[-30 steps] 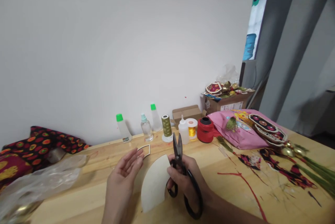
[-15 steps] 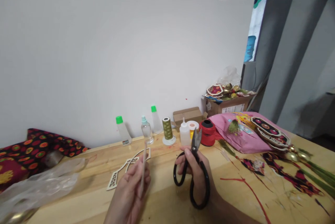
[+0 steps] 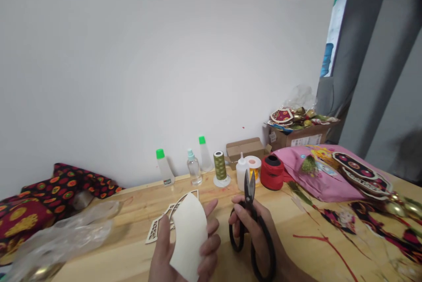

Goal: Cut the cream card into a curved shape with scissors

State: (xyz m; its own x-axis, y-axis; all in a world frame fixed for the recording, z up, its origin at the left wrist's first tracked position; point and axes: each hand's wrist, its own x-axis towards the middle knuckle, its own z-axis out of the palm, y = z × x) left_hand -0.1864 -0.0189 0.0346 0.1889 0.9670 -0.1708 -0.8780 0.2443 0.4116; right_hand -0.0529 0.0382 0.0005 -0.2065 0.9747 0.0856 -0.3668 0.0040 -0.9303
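Observation:
My left hand (image 3: 184,251) holds a cream fan-shaped card piece (image 3: 189,231) upright over the wooden table (image 3: 132,233), thumb on its left edge and fingers behind its right edge. My right hand (image 3: 255,229) grips the black scissors (image 3: 249,216) by the loops, blades pointing up and slightly parted. Behind the card, a cut-out wooden lattice frame (image 3: 165,222) lies flat on the table.
Bottles with green caps (image 3: 164,167), a clear bottle (image 3: 194,168), an olive thread spool (image 3: 219,167), a glue bottle (image 3: 241,171) and a red spool (image 3: 272,172) stand along the wall. Pink cloth (image 3: 323,176), patterned fabric (image 3: 36,196), a plastic bag (image 3: 62,233) and cardboard boxes (image 3: 300,132) surround the work spot.
My left hand has taken the card from beside the scissors, shown it edge-on, then turned its face toward me. My right hand lifted the scissors upright and shifted right.

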